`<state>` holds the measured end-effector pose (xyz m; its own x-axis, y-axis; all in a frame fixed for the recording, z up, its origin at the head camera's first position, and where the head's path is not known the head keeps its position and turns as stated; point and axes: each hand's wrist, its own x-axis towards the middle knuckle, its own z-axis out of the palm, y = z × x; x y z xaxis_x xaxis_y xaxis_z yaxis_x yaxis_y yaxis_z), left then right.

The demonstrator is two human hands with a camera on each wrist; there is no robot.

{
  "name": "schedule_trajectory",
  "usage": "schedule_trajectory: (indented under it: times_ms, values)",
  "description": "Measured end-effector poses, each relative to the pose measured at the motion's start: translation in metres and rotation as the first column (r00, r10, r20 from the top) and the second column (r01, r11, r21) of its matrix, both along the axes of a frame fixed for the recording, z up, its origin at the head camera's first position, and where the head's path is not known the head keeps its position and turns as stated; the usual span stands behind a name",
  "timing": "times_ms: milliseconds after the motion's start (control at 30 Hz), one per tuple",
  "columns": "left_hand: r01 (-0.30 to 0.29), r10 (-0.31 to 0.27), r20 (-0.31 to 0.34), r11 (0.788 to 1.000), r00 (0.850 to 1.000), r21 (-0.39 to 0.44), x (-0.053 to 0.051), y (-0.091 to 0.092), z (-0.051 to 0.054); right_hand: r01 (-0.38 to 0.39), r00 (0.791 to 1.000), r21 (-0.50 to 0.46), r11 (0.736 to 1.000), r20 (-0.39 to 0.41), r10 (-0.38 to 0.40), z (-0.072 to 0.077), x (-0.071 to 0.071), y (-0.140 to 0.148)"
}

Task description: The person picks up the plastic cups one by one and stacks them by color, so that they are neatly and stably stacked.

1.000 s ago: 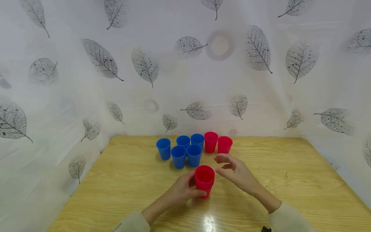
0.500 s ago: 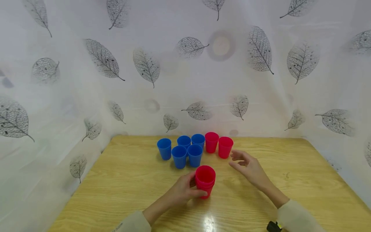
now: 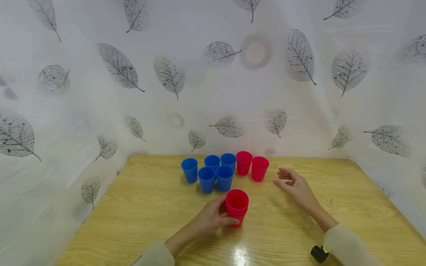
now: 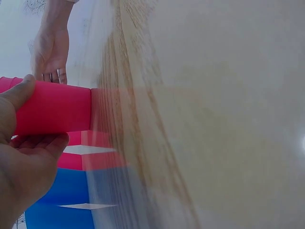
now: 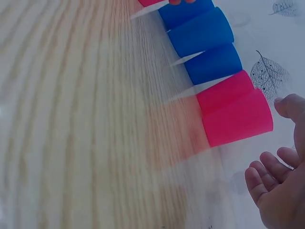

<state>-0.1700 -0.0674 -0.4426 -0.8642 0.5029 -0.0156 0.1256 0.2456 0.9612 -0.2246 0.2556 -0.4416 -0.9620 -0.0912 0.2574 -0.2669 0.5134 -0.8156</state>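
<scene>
My left hand [image 3: 212,217] grips a stack of nested red cups [image 3: 237,208] from its left side, thumb across the front; the stack stands upright on the table. In the left wrist view the thumb and fingers of the left hand [image 4: 28,162] lie round the red cup wall [image 4: 59,107]. Off to the right, my right hand [image 3: 297,187] hovers with loosely bent fingers and holds nothing. Nearest to it is a red cup [image 3: 260,169], with a second red cup [image 3: 244,163] just behind and left. The right wrist view shows the right hand [image 5: 281,186] apart from those cups.
Several upright blue cups [image 3: 207,180] stand in a cluster left of the two red ones, mouths up. A small black object [image 3: 319,253] lies by the right sleeve. The wooden table [image 3: 143,195] ends at a leaf-patterned curtain [image 3: 186,88] behind.
My right hand has moved rightward, away from the red stack and past the back red cups. The left hand keeps its grip on the stack in the same place.
</scene>
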Motion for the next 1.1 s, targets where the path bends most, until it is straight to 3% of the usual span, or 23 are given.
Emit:
schedule_trajectory:
  times_ms: [233,500,1100]
  values:
    - [0.000,0.000,0.015,1.000,1.000,0.014,0.000,0.000,0.001,0.011,1.000,-0.007,1.000,0.010,-0.010,0.000,-0.010,0.004]
    - [-0.005,0.005,0.022,1.000,1.000,0.007,0.000,-0.001,0.001,-0.046,0.998,-0.011,0.999,0.043,0.046,-0.003,-0.025,0.001]
    - [-0.007,0.006,0.025,1.000,1.000,0.011,0.000,0.001,0.001,-0.075,0.992,-0.005,0.997,0.102,0.075,0.000,-0.043,-0.021]
